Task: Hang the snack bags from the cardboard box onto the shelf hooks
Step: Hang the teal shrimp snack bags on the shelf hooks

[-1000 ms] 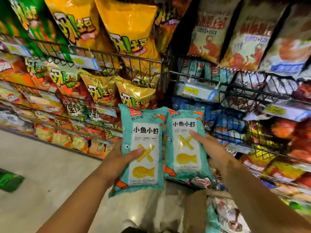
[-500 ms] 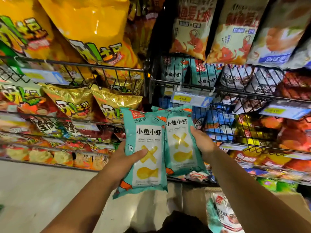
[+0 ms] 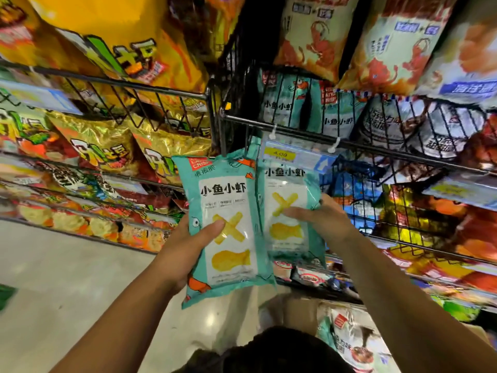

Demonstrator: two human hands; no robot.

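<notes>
Two teal snack bags with yellow fish and cross pictures are held up in front of the wire shelf. My left hand grips the nearer left bag, thumb across its front. My right hand grips the right bag, whose top reaches just under the yellow price tag. Behind the wire rail stand more teal bags of the same kind. The cardboard box lies on the floor below, with bags in it.
Yellow and gold chip bags fill the wire racks at left. Lobster-print bags hang above right, silver bags and blue bags sit to the right. Pale floor spreads at lower left.
Both hands have lifted the two teal bags up and closer to the wire shelf with the price tag. My view has moved nearer to the shelf.
</notes>
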